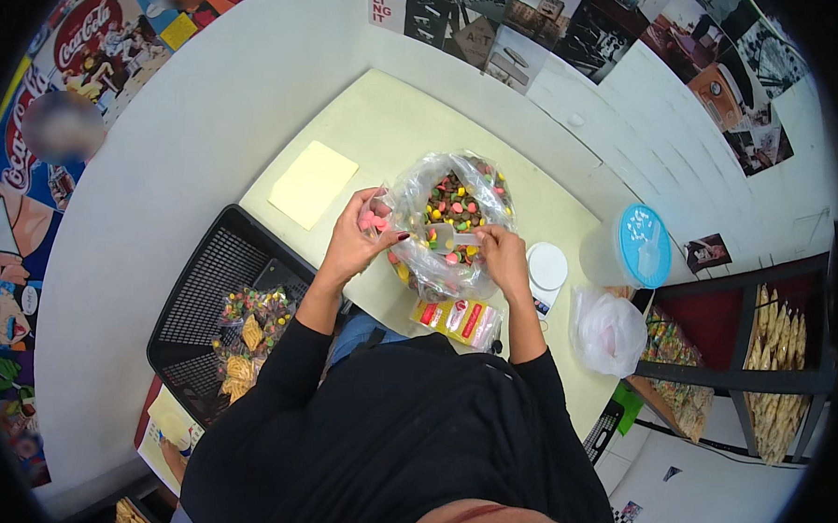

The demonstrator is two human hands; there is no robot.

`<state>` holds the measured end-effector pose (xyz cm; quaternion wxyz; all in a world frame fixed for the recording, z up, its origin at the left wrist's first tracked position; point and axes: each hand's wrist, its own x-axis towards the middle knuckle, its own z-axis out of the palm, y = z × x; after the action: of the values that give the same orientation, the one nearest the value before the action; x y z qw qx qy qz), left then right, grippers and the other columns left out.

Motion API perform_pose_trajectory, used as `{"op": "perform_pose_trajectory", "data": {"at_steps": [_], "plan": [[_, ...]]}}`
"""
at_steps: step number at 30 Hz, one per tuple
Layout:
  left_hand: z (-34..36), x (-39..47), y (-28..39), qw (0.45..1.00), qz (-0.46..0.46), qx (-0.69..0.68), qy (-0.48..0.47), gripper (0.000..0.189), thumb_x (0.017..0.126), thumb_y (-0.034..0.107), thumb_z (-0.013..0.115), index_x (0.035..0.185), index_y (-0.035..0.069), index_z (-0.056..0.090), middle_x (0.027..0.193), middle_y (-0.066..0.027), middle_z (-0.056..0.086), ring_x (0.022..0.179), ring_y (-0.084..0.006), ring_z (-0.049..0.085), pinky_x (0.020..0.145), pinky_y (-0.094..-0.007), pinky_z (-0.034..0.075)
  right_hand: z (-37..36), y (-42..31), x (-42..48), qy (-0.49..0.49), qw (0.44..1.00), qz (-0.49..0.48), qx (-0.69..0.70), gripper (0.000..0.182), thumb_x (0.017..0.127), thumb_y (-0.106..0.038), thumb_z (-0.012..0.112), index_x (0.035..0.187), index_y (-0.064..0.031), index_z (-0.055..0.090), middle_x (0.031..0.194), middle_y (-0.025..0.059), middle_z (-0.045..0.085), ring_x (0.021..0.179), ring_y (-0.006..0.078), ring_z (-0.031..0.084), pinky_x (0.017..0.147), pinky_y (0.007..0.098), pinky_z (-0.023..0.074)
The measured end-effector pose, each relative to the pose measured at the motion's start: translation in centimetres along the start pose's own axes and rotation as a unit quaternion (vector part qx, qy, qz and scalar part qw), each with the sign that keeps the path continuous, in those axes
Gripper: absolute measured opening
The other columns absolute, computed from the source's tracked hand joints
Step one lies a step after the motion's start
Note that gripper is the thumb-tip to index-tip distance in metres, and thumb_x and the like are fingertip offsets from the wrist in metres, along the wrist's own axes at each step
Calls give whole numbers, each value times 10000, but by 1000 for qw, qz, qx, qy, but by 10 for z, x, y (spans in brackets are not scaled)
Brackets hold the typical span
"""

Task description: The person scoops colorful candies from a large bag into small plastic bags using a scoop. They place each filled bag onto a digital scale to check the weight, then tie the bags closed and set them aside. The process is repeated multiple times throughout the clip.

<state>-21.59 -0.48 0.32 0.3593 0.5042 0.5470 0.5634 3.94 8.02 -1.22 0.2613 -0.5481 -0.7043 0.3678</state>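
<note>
A large clear plastic bag (408,198) stands open on the pale yellow table (369,126), full of brown, pink, yellow and green candies (453,200). Over its left side my left hand (357,241) grips a small clear plastic bag (375,210) with pink pieces in its lower part. My right hand (503,255) holds a clear plastic scoop (448,239) by the handle. The scoop's bowl lies over the candies inside the large bag, with a few yellow and green pieces at it. Part of the candy is hidden behind the bag's folds.
A white kitchen scale (547,267) is right of the bag, near a tub with a blue lid (645,247) and a bundled plastic bag (609,333). A yellow-red packet (458,321) lies in front. A black crate (185,307) holds filled bags (251,331); a yellow sheet (312,184) lies left.
</note>
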Motion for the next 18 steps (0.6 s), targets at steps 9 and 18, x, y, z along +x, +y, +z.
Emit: {"op": "perform_pose_trajectory", "data": {"at_steps": [9,18], "plan": [[2,1,10,1000,-1,29,-6,727,688,103,865,1304,42,482,1023,-65,582,912,-138,585,818,-295,510,-34,9,1,-9,967,87,238,188,944,-113,581,1012,-1,716,793,31,676,699,84,564,674,237,465],[28,8,31,991,-31,131,3,650,645,161,880,1199,38,562,996,-102,639,835,-208,623,796,-337,503,-93,-62,-22,87,967,-13,239,198,940,-138,601,1029,-8,720,823,14,674,711,65,550,661,229,462]]}}
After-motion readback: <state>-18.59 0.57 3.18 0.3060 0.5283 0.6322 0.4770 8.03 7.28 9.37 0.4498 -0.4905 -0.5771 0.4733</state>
